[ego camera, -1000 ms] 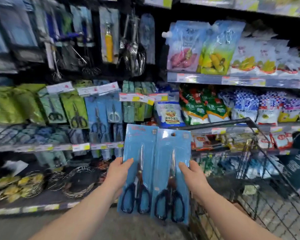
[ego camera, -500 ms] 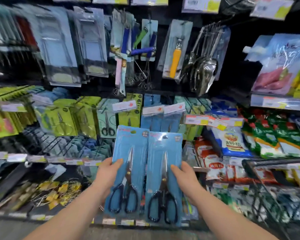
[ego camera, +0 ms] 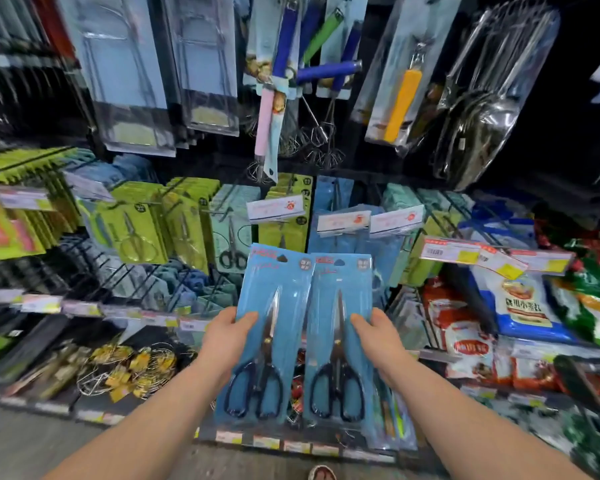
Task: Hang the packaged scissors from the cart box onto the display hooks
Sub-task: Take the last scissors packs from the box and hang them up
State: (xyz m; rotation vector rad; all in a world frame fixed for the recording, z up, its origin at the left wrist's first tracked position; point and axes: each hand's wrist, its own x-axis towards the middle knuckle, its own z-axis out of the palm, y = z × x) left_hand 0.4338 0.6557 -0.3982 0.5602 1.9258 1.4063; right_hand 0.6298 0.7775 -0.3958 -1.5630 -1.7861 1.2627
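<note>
I hold two blue-carded packs of black-handled scissors upright side by side in front of the display. My left hand (ego camera: 227, 336) grips the left pack (ego camera: 274, 282) by its left edge, thumb on the front. My right hand (ego camera: 376, 336) grips the right pack (ego camera: 343, 282) by its right edge. More packs seem to sit behind the right one. Just above the packs' tops are display hooks with white price tags (ego camera: 343, 221), carrying matching blue scissor packs (ego camera: 329, 195). The cart box is out of view.
Green scissor packs (ego camera: 136, 226) hang to the left. Whisks, peelers and ladles (ego camera: 478, 109) hang above. Bagged food (ego camera: 520, 306) fills shelves on the right. Wire trivets (ego camera: 129, 368) lie on the lower left shelf. A cart rim (ego camera: 582, 379) shows at right.
My view has turned left and closer to the hanging scissors; the cart has slid nearly out of view at right. Both hands keep the same hold on the two packs.
</note>
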